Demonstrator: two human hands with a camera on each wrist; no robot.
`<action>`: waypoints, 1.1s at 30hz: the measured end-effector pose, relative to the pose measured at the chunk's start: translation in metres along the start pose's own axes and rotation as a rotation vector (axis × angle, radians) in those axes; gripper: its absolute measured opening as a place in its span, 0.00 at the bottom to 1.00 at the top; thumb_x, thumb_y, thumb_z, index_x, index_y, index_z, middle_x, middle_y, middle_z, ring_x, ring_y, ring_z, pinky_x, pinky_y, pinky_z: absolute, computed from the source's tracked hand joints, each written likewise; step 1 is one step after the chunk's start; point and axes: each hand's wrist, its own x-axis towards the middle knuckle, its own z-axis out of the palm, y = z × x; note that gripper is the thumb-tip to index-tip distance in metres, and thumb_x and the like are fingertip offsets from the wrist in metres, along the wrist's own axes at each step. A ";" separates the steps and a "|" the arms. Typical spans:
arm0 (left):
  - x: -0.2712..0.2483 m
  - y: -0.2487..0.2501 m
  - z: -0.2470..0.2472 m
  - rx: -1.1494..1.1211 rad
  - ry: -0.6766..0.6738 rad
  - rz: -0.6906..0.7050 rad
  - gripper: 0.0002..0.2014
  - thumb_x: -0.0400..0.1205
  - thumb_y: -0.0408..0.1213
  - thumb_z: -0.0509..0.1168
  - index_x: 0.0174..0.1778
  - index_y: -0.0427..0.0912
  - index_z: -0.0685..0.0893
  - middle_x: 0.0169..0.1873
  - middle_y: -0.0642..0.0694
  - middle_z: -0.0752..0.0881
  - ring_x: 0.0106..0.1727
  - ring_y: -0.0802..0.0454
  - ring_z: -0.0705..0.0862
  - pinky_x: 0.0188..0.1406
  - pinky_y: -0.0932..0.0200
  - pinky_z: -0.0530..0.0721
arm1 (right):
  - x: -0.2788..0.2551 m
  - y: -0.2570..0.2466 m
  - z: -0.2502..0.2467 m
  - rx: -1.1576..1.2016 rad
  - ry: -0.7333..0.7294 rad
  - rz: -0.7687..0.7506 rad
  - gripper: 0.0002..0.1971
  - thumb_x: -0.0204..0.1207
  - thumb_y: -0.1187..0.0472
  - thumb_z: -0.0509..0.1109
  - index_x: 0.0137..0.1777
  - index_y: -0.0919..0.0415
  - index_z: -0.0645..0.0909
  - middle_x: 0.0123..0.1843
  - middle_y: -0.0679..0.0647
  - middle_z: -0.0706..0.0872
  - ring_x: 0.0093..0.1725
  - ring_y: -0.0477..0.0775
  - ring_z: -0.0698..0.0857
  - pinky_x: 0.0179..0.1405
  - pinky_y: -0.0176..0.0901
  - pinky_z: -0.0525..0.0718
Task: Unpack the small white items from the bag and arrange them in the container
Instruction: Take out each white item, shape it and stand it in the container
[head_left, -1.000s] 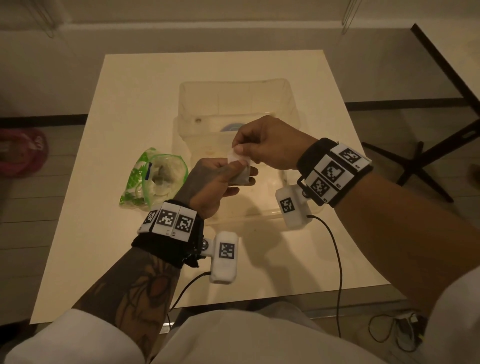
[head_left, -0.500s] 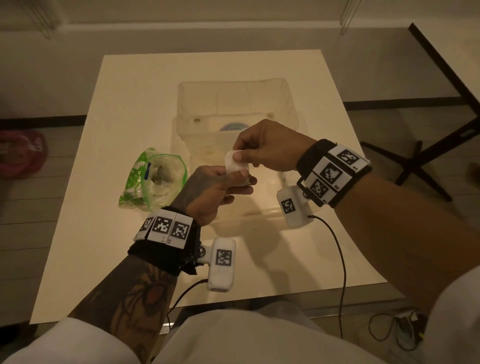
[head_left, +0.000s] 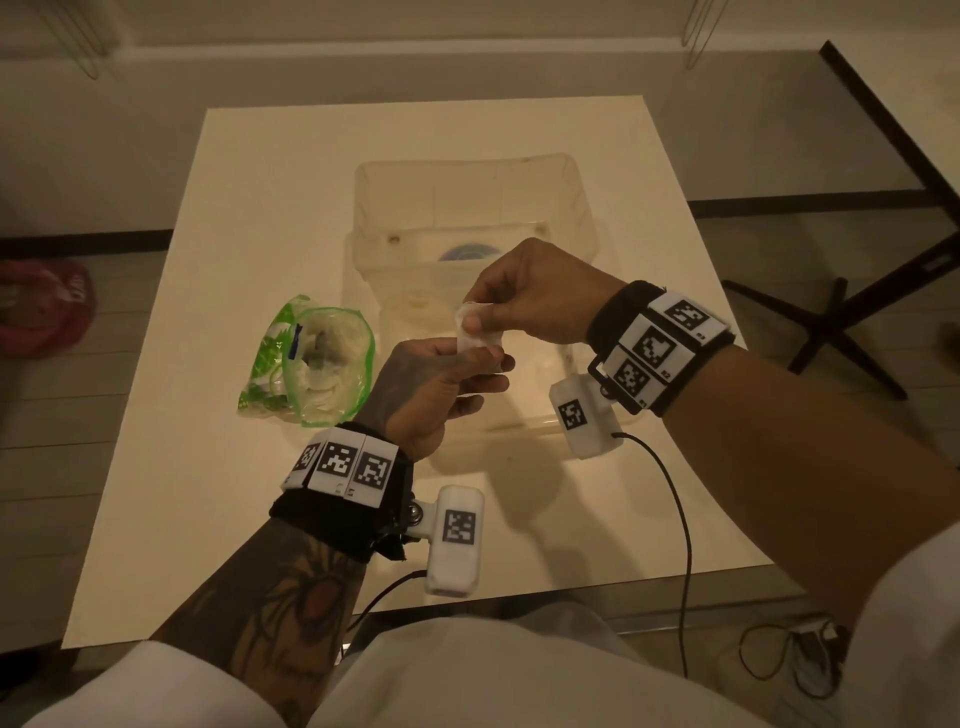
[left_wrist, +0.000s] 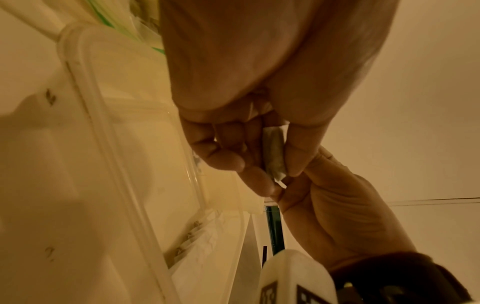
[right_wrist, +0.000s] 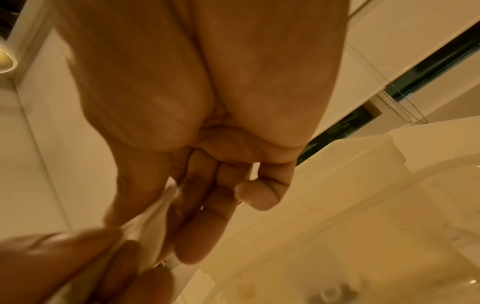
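Observation:
Both hands meet above the near half of the clear plastic container (head_left: 576, 182) and hold small white items (head_left: 475, 338) between them. My left hand (head_left: 441, 374) grips them from below between thumb and fingers; the left wrist view shows a white item (left_wrist: 275, 156) edge-on in that pinch. My right hand (head_left: 519, 306) pinches the top white item (right_wrist: 158, 216) from above. The green and clear zip bag (head_left: 311, 358) lies open on the table left of the container, with more white items inside.
The cream table (head_left: 208, 467) carries only the bag and container. A blue round mark (head_left: 467, 253) shows through the container's floor. Wrist camera cables hang off the near table edge. A dark table base (head_left: 831, 332) stands to the right, a pink object (head_left: 41, 306) on the floor left.
The hands have stayed together over the container. The right hand's pinch on the top white item has shifted slightly left and lower, nearer the left hand's fingertips.

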 end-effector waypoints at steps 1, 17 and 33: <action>0.000 0.000 0.000 -0.002 -0.003 0.000 0.06 0.79 0.35 0.71 0.49 0.39 0.89 0.45 0.43 0.92 0.42 0.53 0.89 0.43 0.56 0.79 | 0.000 0.000 0.001 0.000 -0.003 0.004 0.06 0.76 0.57 0.76 0.47 0.58 0.91 0.40 0.50 0.92 0.42 0.49 0.89 0.50 0.50 0.89; 0.002 -0.004 0.000 -0.048 -0.034 0.035 0.07 0.82 0.38 0.67 0.46 0.39 0.88 0.43 0.42 0.92 0.37 0.53 0.88 0.33 0.59 0.76 | 0.000 0.003 -0.005 -0.005 0.061 0.023 0.05 0.76 0.59 0.75 0.45 0.61 0.90 0.37 0.59 0.91 0.39 0.59 0.88 0.47 0.56 0.89; 0.004 -0.016 0.001 0.118 0.078 0.134 0.08 0.79 0.37 0.72 0.53 0.42 0.87 0.41 0.46 0.92 0.35 0.57 0.87 0.30 0.62 0.78 | -0.002 0.004 -0.006 -0.083 0.008 0.055 0.03 0.79 0.58 0.72 0.48 0.55 0.87 0.39 0.55 0.89 0.35 0.48 0.84 0.45 0.51 0.87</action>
